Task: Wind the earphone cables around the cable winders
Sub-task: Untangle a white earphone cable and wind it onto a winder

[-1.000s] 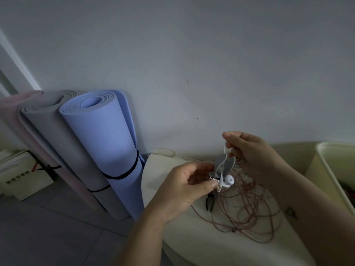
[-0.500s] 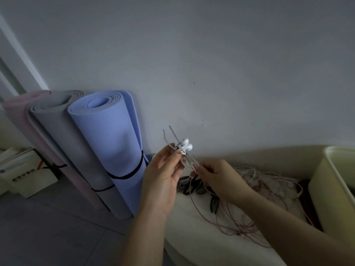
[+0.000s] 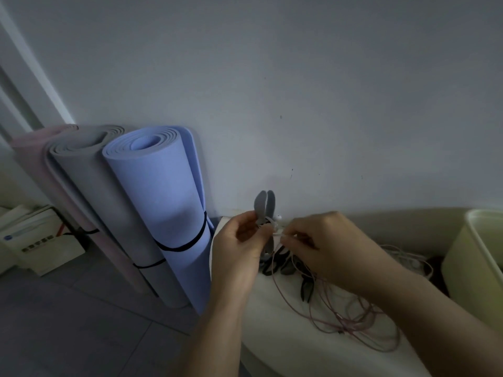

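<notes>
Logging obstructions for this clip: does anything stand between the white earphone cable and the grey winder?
Nothing visible does. The left hand holds the grey winder, and the right hand pinches the white cable right beside it. The pink cable tangle lies lower, on the surface.

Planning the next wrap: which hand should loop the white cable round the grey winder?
Likely the right hand: it pinches the white cable beside the grey winder, which the left hand grips.

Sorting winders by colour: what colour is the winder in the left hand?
Grey winder, best in head view.
</notes>
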`<state>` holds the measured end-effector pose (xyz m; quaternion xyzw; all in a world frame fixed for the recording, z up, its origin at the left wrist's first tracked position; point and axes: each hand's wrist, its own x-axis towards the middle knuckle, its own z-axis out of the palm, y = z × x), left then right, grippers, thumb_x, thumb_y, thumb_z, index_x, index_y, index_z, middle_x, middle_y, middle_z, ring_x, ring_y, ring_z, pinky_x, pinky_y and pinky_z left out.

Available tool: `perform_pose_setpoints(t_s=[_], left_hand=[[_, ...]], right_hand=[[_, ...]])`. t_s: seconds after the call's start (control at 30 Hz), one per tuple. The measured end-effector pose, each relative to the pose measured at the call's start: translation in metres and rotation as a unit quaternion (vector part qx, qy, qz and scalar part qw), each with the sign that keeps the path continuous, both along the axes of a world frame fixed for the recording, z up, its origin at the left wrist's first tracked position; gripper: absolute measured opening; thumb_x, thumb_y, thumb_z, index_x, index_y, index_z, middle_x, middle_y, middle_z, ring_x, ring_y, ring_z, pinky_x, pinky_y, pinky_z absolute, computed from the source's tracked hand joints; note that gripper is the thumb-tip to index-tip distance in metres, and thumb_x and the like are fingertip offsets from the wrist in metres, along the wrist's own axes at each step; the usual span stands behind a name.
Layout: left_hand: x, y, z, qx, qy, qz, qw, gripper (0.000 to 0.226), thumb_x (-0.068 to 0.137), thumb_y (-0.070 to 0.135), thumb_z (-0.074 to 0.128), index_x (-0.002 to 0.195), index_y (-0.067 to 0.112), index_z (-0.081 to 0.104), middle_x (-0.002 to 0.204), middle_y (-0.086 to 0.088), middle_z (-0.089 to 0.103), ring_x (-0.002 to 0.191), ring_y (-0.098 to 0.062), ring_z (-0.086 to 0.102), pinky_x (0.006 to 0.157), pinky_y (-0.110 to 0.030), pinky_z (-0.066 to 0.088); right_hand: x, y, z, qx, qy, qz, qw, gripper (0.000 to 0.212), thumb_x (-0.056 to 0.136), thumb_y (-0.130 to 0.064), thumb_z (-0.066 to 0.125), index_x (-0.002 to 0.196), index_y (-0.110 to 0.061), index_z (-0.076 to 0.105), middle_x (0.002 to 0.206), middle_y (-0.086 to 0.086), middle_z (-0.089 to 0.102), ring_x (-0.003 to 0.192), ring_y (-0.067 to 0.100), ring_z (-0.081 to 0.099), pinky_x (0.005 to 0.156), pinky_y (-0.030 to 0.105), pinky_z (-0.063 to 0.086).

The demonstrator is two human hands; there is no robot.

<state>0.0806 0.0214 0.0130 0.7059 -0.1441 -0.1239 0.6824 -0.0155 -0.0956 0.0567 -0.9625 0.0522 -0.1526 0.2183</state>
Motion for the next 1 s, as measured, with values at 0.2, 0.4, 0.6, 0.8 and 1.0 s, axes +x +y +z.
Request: perform_pose_setpoints(t_s=[0.2, 0.4, 0.6, 0.8, 1.0], left_hand=[[-0.005, 0.0, 0.007, 0.018, -0.012, -0.093, 0.995, 0.024, 0.08, 0.022, 0.076, 0.094, 0.038, 0.065, 0.087, 0.014, 0.073, 0.085, 0.002, 0.067, 0.068, -0.009, 0.049], [-0.009, 0.0, 0.009, 0.066, -0.038, -0.196, 0.978, 0.026, 0.083, 0.018, 0.073, 0.104, 0.032, 0.066, 0.091, 0.014, 0.073, 0.086, 0.004, 0.066, 0.072, -0.009, 0.049], [-0.008, 0.005, 0.004, 0.123, -0.07, -0.272, 0.952, 0.028, 0.082, 0.017, 0.074, 0.108, 0.028, 0.069, 0.093, 0.012, 0.073, 0.088, -0.001, 0.067, 0.077, -0.017, 0.05], [-0.009, 0.009, 0.012, 0.071, -0.016, -0.347, 0.935, 0.027, 0.085, 0.011, 0.07, 0.107, 0.024, 0.069, 0.104, 0.004, 0.073, 0.1, -0.008, 0.067, 0.083, -0.019, 0.051], [-0.007, 0.009, 0.011, 0.084, -0.01, -0.349, 0.933, 0.027, 0.085, 0.01, 0.07, 0.104, 0.028, 0.069, 0.103, 0.004, 0.074, 0.1, -0.008, 0.067, 0.086, -0.02, 0.051]], right_hand=[[-0.009, -0.025, 0.011, 0.124, -0.088, -0.082, 0.985, 0.013, 0.082, -0.026, 0.069, 0.071, -0.029, 0.064, 0.063, -0.016, 0.062, 0.064, -0.003, 0.06, 0.056, 0.01, 0.046], [-0.012, -0.038, 0.01, 0.148, -0.097, -0.089, 0.98, 0.012, 0.077, -0.023, 0.074, 0.07, -0.027, 0.066, 0.063, -0.01, 0.064, 0.061, 0.002, 0.059, 0.055, 0.013, 0.046], [-0.016, -0.053, 0.015, 0.21, -0.098, -0.111, 0.966, 0.011, 0.081, -0.023, 0.07, 0.071, -0.023, 0.066, 0.058, -0.003, 0.064, 0.046, 0.002, 0.051, 0.051, 0.009, 0.041], [-0.008, -0.052, 0.0, 0.458, -0.101, -0.127, 0.874, 0.014, 0.087, -0.016, 0.062, 0.081, -0.004, 0.064, 0.049, -0.002, 0.04, 0.039, 0.001, 0.039, 0.054, 0.014, 0.047], [-0.002, -0.053, -0.007, 0.548, -0.111, -0.116, 0.821, 0.011, 0.083, -0.016, 0.062, 0.079, -0.005, 0.061, 0.045, -0.007, 0.039, 0.045, 0.008, 0.031, 0.044, 0.013, 0.038]])
